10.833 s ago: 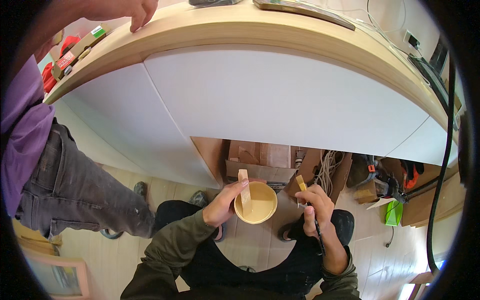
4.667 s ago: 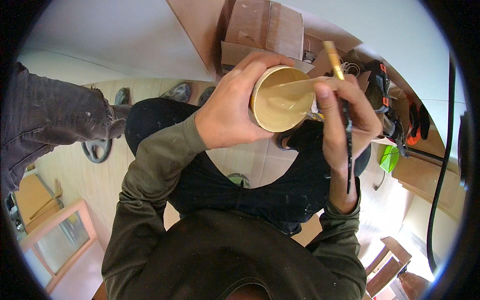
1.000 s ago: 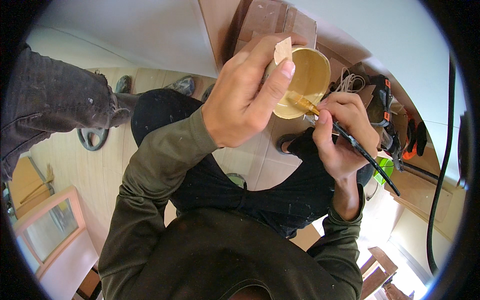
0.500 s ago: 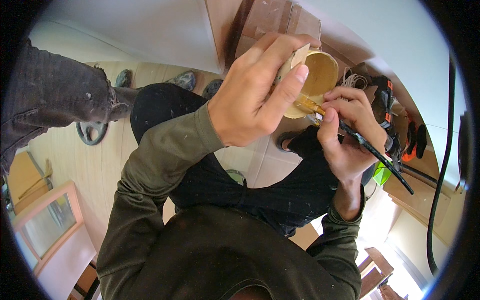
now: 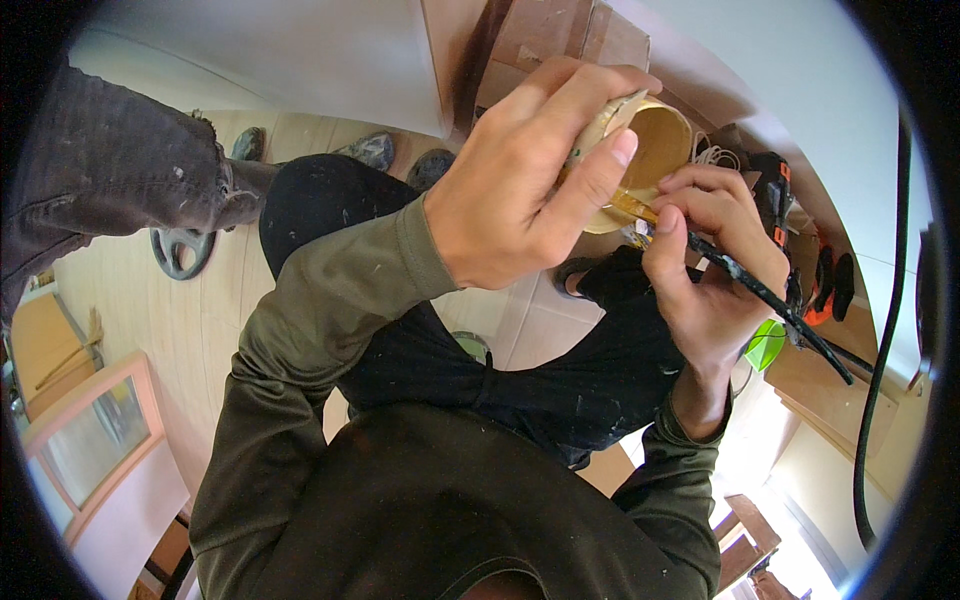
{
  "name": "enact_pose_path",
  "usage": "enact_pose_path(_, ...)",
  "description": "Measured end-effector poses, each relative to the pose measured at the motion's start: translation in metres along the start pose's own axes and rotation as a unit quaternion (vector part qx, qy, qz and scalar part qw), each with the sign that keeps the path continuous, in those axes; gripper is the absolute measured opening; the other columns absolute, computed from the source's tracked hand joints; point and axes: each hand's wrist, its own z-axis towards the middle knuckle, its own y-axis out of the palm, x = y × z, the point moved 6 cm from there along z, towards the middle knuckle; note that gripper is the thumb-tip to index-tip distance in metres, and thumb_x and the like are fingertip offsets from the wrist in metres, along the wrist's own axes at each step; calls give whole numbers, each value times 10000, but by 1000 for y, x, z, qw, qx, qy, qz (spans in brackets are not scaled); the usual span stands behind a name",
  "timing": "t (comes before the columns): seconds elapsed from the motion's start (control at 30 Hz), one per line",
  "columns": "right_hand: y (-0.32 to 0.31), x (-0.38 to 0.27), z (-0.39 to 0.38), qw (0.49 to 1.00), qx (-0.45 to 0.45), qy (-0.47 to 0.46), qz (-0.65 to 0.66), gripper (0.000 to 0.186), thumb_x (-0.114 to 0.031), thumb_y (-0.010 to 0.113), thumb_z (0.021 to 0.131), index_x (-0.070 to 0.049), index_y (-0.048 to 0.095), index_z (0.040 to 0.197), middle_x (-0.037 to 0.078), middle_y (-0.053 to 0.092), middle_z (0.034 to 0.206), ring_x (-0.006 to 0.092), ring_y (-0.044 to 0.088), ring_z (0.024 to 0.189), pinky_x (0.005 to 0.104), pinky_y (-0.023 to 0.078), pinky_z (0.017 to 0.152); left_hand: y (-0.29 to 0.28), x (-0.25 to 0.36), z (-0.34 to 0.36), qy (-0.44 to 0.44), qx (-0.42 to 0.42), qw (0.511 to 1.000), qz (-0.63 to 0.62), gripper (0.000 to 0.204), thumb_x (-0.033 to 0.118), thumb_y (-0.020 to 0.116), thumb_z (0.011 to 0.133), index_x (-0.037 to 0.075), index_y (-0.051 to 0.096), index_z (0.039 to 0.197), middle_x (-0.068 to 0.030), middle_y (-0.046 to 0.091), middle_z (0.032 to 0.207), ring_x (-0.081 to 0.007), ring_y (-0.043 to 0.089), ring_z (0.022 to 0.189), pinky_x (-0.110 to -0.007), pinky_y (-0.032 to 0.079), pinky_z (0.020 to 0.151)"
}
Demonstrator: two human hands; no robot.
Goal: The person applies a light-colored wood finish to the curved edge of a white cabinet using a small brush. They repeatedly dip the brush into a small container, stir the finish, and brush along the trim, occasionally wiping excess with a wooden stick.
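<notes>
head: left hand (image 5: 535,180) curled round cup (image 5: 662,140), right hand (image 5: 715,275) pinching brush (image 5: 765,292); cardboard box (image 5: 545,38) beyond.

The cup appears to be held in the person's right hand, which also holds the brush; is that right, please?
Not quite: the cup is in the left hand, as the head view shows. The right hand does hold the brush.

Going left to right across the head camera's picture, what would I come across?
Pink-framed pane → left hand → cup → right hand → black cable. The brush spans too much of this to place.
</notes>
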Motion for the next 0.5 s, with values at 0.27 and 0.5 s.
enact_pose_path(0.27,3,2,-1,998,1,54,11,110,42,726,721,25,669,814,135,663,814,217,647,748,284,515,681,-2,-1,-1,-4,-3,1000,-5,357,212,426,1024,-43,545,1244,-188,613,1184,-305,625,1013,-362,478,891)
enact_pose_path(0.5,3,4,1,1000,3,24,7,108,31,732,721,14,679,813,127,655,812,212,641,747,281,512,676,-1,0,0,-2,3,1000,-2,355,209,424,1023,-44,548,1239,-192,612,1188,-307,624,1023,-363,475,900)
